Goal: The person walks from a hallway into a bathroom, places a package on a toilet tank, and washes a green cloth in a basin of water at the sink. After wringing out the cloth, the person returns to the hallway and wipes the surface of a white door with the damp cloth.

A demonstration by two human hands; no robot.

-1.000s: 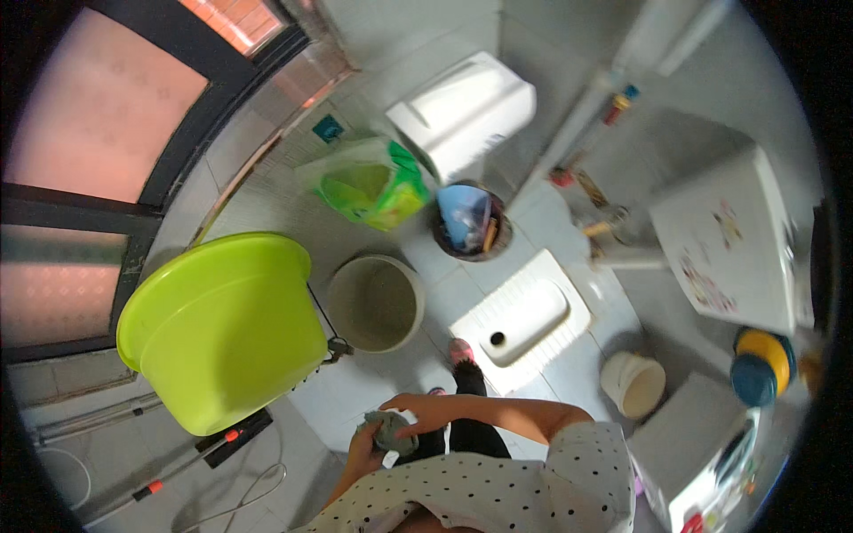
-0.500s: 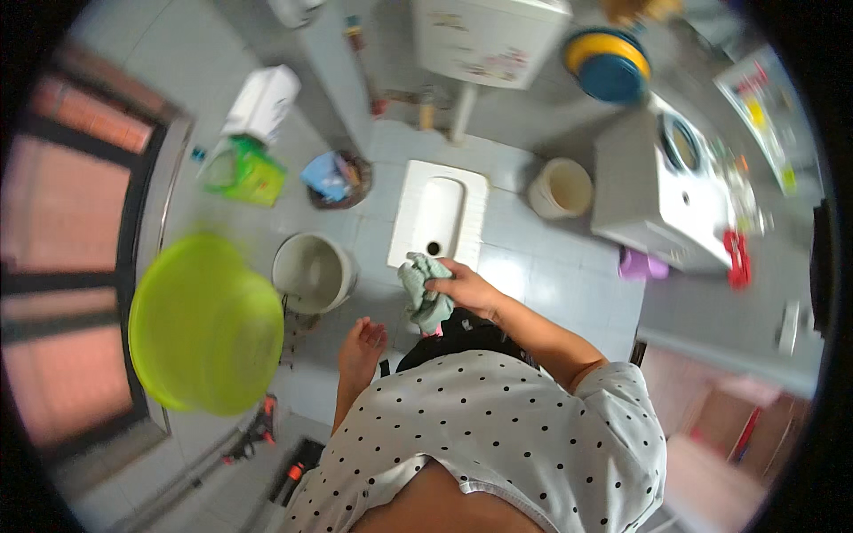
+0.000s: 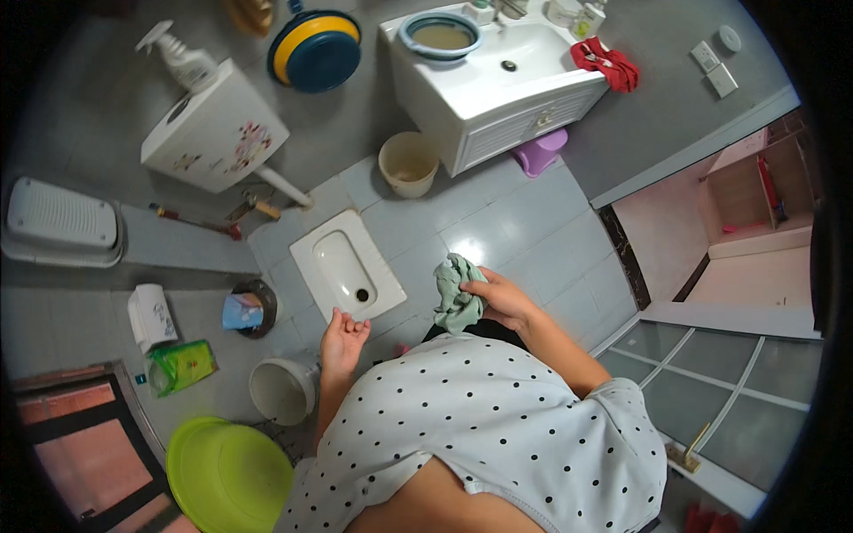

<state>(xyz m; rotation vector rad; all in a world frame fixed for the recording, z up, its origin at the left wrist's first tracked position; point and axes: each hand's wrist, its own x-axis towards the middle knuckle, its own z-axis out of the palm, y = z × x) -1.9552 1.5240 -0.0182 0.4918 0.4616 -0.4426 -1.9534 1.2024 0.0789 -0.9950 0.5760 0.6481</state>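
A crumpled pale green cloth (image 3: pixel 457 295) is gripped in my right hand (image 3: pixel 499 300), held in front of my body above the tiled floor. My left hand (image 3: pixel 343 343) holds nothing, its palm turned up and fingers loosely apart. Beyond that hand lies a white squat toilet (image 3: pixel 346 268) set into the floor. Farther off, to the right of the toilet, stands a white sink cabinet (image 3: pixel 484 93). On its top rest a basin of cloudy water (image 3: pixel 440 37) and a red cloth (image 3: pixel 606 67).
At my left are a lime-green tub (image 3: pixel 235 475), a white bucket (image 3: pixel 283 391) and a waste bin (image 3: pixel 251 309). A beige bucket (image 3: pixel 409 165) stands by the cabinet, near a purple stool (image 3: pixel 540 153). To the right, a glass-paned door (image 3: pixel 711 382) stands beside a doorway.
My view has swung to the right, bringing the sink, doorway and glass door into sight. The green cloth stays in my right hand, and my left stays free.
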